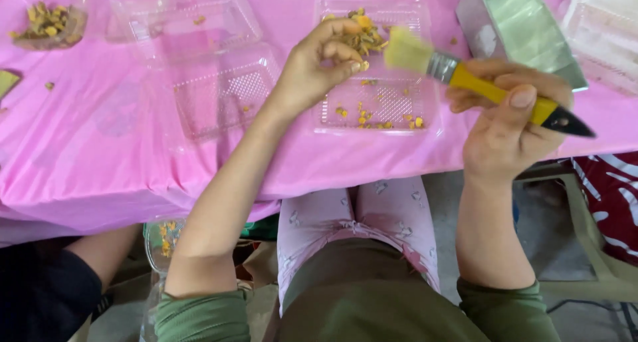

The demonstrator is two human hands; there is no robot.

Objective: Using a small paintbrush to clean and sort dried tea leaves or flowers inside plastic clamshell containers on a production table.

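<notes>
Yellow-handled flat brush (pixel 465 76) in right hand (pixel 508 126), left hand (pixel 319 63) pinching crumbly bits (pixel 364 66)

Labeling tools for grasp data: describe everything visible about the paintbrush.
The paintbrush is flat, with pale yellowish bristles, a silver metal ferrule and a yellow handle ending in a black tip with a small hole. It lies nearly level, bristles pointing left above the clear plastic tray. The right hand grips the handle, thumb on top.
</notes>
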